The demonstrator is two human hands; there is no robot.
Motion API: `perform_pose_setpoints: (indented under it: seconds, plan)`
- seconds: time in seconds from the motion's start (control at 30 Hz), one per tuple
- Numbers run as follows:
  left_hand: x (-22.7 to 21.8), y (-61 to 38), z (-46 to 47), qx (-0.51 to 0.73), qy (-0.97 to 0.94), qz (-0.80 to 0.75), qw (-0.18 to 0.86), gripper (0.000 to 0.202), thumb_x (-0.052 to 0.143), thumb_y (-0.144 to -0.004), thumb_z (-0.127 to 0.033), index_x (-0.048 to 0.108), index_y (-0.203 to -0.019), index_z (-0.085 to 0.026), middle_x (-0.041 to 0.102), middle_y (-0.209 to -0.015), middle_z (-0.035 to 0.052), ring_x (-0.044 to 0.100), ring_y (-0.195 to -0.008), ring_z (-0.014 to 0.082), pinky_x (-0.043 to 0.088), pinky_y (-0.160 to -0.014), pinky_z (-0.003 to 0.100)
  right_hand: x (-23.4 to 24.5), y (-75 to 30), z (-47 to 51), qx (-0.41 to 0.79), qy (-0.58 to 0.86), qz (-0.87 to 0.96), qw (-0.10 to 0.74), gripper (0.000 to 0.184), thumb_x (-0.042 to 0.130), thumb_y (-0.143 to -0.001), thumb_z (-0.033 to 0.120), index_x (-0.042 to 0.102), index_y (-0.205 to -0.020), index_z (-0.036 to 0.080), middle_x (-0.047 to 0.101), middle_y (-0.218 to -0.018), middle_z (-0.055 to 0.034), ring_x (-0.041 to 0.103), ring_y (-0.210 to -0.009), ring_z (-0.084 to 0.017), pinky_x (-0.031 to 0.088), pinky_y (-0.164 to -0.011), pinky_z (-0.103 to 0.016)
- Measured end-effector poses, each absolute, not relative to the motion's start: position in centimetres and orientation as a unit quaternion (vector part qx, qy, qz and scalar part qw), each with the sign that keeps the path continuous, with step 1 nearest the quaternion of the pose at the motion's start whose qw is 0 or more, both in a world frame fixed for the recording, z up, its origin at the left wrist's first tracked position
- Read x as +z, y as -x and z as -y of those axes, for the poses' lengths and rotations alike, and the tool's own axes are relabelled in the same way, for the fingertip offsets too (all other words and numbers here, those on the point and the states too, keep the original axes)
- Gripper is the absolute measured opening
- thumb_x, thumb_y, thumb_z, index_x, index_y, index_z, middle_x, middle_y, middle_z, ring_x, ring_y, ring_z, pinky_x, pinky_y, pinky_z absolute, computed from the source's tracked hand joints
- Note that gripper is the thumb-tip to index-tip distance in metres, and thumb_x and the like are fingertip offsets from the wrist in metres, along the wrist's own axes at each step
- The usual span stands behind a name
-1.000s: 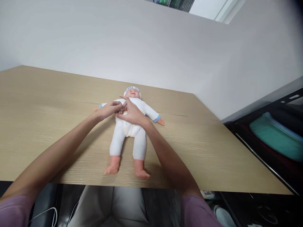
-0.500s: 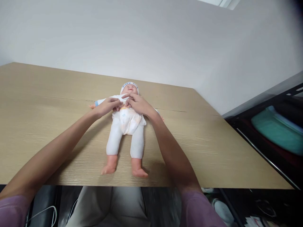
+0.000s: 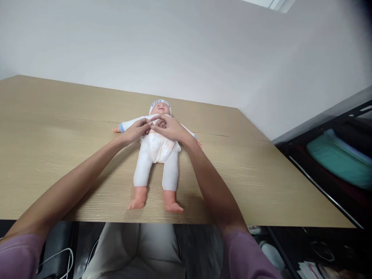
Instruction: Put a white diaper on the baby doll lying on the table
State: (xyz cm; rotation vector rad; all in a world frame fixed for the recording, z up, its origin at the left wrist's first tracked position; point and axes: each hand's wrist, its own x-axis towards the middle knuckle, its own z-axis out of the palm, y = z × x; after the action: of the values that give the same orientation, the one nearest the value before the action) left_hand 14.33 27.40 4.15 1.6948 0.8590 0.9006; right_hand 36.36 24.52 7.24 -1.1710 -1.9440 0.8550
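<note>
A baby doll [image 3: 142,172] in a white outfit with blue cuffs and a lettered white cap lies on its back, feet toward me. Round its hips is a white diaper [image 3: 160,150] with faint prints. My left hand [image 3: 138,128] is over the doll's belly at the diaper's upper edge, fingers pinched together. From the other side my right hand [image 3: 168,127] meets it, its thumb and forefinger reaching to the left fingertips, the other fingers curled in. What lies between the fingertips is hidden, as is most of the doll's belly.
The doll rests on a wide wooden table [image 3: 72,104] against a pale wall [image 3: 145,46]. To the right stands a dark shelf or rack [image 3: 308,166] holding a folded green cloth [image 3: 337,159]. Below the table's front edge are my legs [image 3: 136,248] and a white cable [image 3: 71,259].
My right thumb has moved left to meet my left fingertips, and its other fingers now show curled. The view has shifted slightly, so the doll appears a little higher and to the right.
</note>
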Motion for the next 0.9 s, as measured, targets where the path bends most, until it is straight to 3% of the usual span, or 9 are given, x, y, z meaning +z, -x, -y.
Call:
perform_pose_setpoints:
  seconds: [0.17, 0.27, 0.37, 0.43, 0.5, 0.57, 0.73, 0.9]
  plan:
    - [2.9, -13.9, -27.9, 0.380, -0.706, -0.336, 0.495, 0.040, 0.082, -0.096, -0.054, 0.063, -0.113, -0.023, 0.055, -0.078, -0.0038, 0.050, -0.068, 0.0158, 0.037, -0.065, 0.030, 6.6, -36.8, -25.0, 0.345, 0.433, 0.756, 0.350, 0.042, 0.077, -0.098, 0.039, 0.072, -0.136, 0.021, 0.067, -0.089, 0.0038, 0.059, -0.077, -0.015, 0.048, -0.072, -0.028]
    - [2.8, -13.8, -27.2, 0.394, -0.751, -0.359, 0.388, 0.036, 0.077, -0.101, -0.052, 0.060, -0.116, -0.024, 0.056, -0.082, -0.0042, 0.051, -0.068, 0.0160, 0.037, -0.065, 0.031, 6.5, -36.8, -25.1, 0.317, 0.450, 0.759, 0.348, 0.040, 0.077, -0.099, 0.038, 0.071, -0.135, 0.021, 0.067, -0.093, 0.0027, 0.060, -0.078, -0.015, 0.050, -0.074, -0.029]
    - [3.5, -13.9, -25.3, 0.426, -0.779, -0.396, 0.235, 0.027, 0.073, -0.105, -0.042, 0.059, -0.118, -0.023, 0.066, -0.096, -0.0007, 0.055, -0.071, 0.0159, 0.040, -0.070, 0.033, 7.0, -36.1, -24.2, 0.226, 0.477, 0.764, 0.372, 0.033, 0.069, -0.099, 0.020, 0.072, -0.132, 0.022, 0.070, -0.110, -0.0027, 0.062, -0.081, -0.016, 0.055, -0.082, -0.033]
    - [4.5, -14.0, -23.2, 0.454, -0.773, -0.410, 0.166, 0.021, 0.070, -0.107, -0.039, 0.059, -0.117, -0.023, 0.070, -0.103, 0.0013, 0.058, -0.074, 0.0164, 0.042, -0.075, 0.034, 7.5, -35.3, -22.3, 0.131, 0.475, 0.773, 0.400, 0.035, 0.060, -0.097, 0.009, 0.072, -0.127, 0.022, 0.070, -0.126, -0.0083, 0.067, -0.094, -0.020, 0.058, -0.095, -0.038]
    - [5.5, -14.0, -20.6, 0.457, -0.779, -0.409, 0.132, 0.018, 0.064, -0.113, -0.040, 0.061, -0.110, -0.023, 0.072, -0.099, 0.0018, 0.061, -0.078, 0.0181, 0.043, -0.081, 0.037, 7.9, -34.5, -19.4, 0.050, 0.457, 0.785, 0.416, 0.033, 0.054, -0.098, 0.005, 0.071, -0.119, 0.023, 0.070, -0.130, -0.0110, 0.068, -0.112, -0.026, 0.056, -0.105, -0.044]
    - [6.3, -13.9, -17.7, 0.422, -0.807, -0.391, 0.128, 0.027, 0.056, -0.118, -0.043, 0.061, -0.101, -0.022, 0.071, -0.090, 0.0014, 0.062, -0.080, 0.0197, 0.043, -0.084, 0.039, 7.9, -34.0, -15.7, 0.017, 0.439, 0.798, 0.414, 0.028, 0.051, -0.100, 0.005, 0.068, -0.111, 0.025, 0.072, -0.119, -0.0102, 0.068, -0.115, -0.029, 0.055, -0.106, -0.045]
    - [5.7, -13.0, -13.2, 0.238, -0.904, -0.299, 0.191, 0.040, 0.050, -0.120, -0.051, 0.065, -0.095, -0.023, 0.069, -0.083, 0.0019, 0.062, -0.083, 0.0233, 0.044, -0.087, 0.041, 5.1, -35.1, -7.8, 0.109, 0.442, 0.820, 0.346, 0.017, 0.053, -0.105, 0.010, 0.061, -0.102, 0.025, 0.072, -0.099, -0.0043, 0.068, -0.088, -0.022, 0.052, -0.083, -0.035]
    - [3.8, -11.7, -13.7, 0.216, -0.893, -0.320, 0.231, 0.032, 0.061, -0.113, -0.053, 0.069, -0.103, -0.024, 0.071, -0.089, 0.0051, 0.065, -0.093, 0.0274, 0.046, -0.083, 0.039, 2.3, -37.5, -6.8, 0.150, 0.462, 0.827, 0.283, 0.015, 0.061, -0.104, 0.010, 0.065, -0.105, 0.025, 0.075, -0.102, -0.0042, 0.072, -0.096, -0.023, 0.053, -0.089, -0.035]
